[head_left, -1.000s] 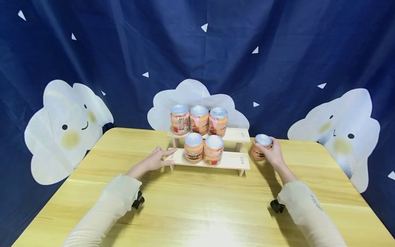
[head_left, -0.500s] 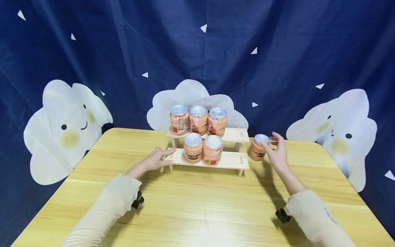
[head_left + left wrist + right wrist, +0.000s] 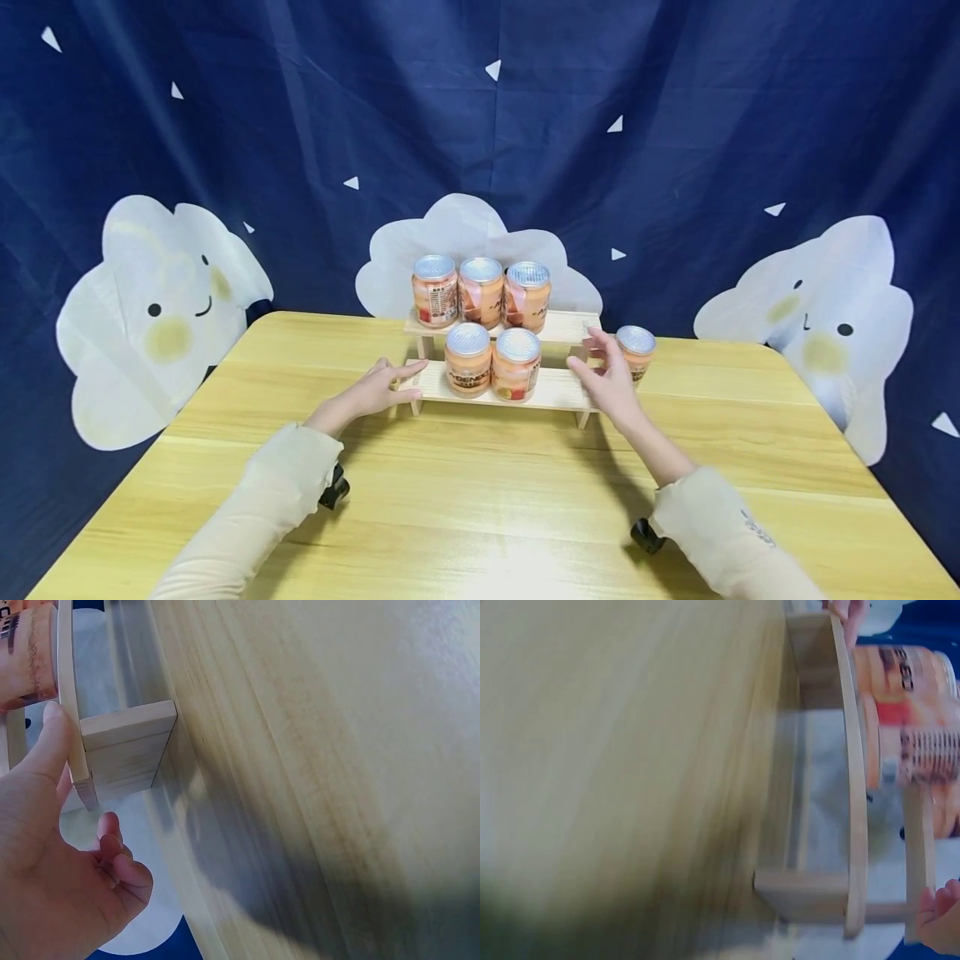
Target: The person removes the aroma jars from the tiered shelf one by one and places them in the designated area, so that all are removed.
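Blue cloth is hanging behind the desk. Thumb and forefinger of the left hand are pinching the wooden stand at its lower left end; the right hand, fingers parted and holding nothing, is hovering by its right end. Five jars are standing on it, a sixth jar beside it, towards the desk's back edge.
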### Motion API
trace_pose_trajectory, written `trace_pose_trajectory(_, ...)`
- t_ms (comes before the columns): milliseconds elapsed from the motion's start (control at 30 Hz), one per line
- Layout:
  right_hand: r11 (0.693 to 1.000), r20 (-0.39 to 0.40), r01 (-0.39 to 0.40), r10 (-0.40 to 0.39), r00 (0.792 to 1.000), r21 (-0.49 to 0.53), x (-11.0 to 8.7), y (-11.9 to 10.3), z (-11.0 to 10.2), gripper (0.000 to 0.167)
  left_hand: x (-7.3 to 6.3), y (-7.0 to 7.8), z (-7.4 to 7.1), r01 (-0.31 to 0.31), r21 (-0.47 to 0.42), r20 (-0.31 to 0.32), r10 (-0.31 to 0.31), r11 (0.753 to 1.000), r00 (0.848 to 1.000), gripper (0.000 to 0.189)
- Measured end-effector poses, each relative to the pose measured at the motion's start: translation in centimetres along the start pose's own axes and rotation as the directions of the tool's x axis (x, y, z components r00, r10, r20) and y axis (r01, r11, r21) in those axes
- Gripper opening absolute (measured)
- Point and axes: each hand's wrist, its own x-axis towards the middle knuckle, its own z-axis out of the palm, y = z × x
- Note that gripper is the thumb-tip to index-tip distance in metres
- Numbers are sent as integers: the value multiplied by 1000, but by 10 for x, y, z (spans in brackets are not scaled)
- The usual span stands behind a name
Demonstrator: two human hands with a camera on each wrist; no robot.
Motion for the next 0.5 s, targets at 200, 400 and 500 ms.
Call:
trace_pose_trajectory(200, 1000, 119, 2, -5, 993, 26, -1, 1, 25, 55, 0, -1, 0, -8, 8, -3, 8, 1000, 1000, 57)
trace_pose_trajectory(400, 1000, 170, 1, -5, 985, 28, 2, -3, 43, 58, 0, -1, 0, -6, 10, -1, 6, 1000, 1000, 58)
trace_pose_trajectory(500, 1000, 184, -11, 6, 983, 25, 4, -6, 49, 60, -1, -1, 0, -12, 12, -4, 12, 1000, 1000, 58)
